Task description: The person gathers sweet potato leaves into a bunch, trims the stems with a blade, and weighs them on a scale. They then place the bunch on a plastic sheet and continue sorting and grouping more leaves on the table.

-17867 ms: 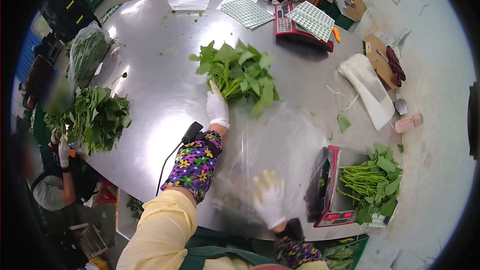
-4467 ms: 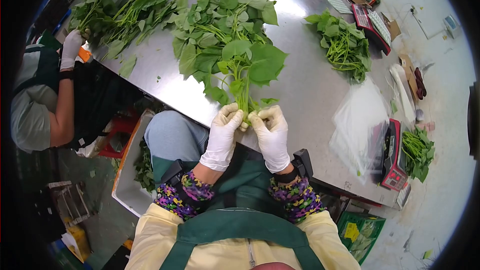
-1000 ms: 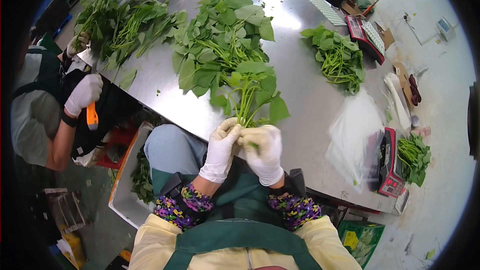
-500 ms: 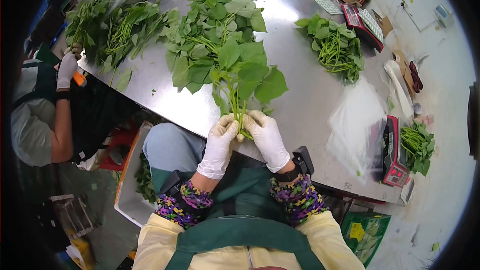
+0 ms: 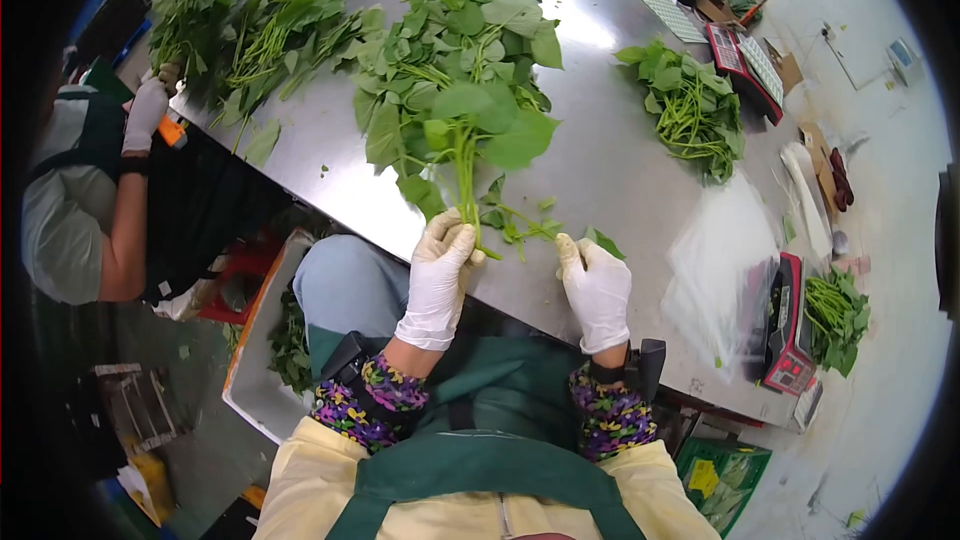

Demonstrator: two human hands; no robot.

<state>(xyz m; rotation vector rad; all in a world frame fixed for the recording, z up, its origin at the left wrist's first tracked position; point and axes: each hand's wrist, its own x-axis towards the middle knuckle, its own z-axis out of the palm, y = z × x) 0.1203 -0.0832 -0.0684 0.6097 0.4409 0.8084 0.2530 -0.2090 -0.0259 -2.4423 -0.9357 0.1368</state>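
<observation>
Leafy greens point(image 5: 290, 355) lay in a white bin point(image 5: 256, 392) below the near left of the worktop point(image 5: 590, 140); a green crate point(image 5: 757, 452) at lower right held green contents too unclear to name. The left hand point(image 5: 447, 275) was clamped on a small bunch point(image 5: 466, 165) over the worktop's near edge, its stems slender and light green, its leaves point(image 5: 522, 140) broad. The right hand point(image 5: 598, 295) stood apart, beside a loose leaf point(image 5: 605, 242); whether it gripped anything, I could not tell.
</observation>
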